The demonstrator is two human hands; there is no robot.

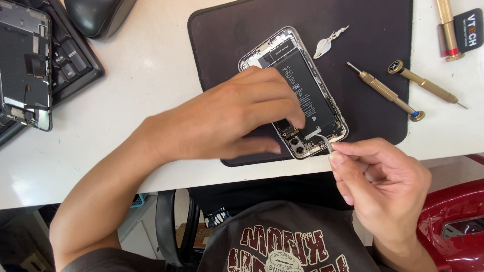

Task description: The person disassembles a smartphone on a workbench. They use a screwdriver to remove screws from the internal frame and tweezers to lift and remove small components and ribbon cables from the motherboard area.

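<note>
Seen from the head camera, an opened silver-framed smartphone with a black rectangular battery (302, 93) is shown lying on a dark fabric work mat (227, 40) on the white desk (151, 75), near the mat's front edge. The phone is steadied by the left hand (237, 116), its fingers spread flat over the phone's left side and lower boards, clamped on nothing. A pair of thin steel tweezers (326, 143) is pinched in the grip of the right hand (383, 181), thumb and forefinger closed together on the shaft, the tips set at the phone's bottom corner beside the small camera lenses (298, 147).

Judged from this view, the work at the corner is best done with light pressure, the tips kept low and away from the battery, and the frame held still throughout.

Two brass-coloured precision screwdrivers (385, 91) are laid on the mat's right side, well apart from the phone, with a small white prying pick (325, 46) just above it. A second stripped phone chassis (25, 65) rests on a black keyboard (75, 55) at far left.
</note>
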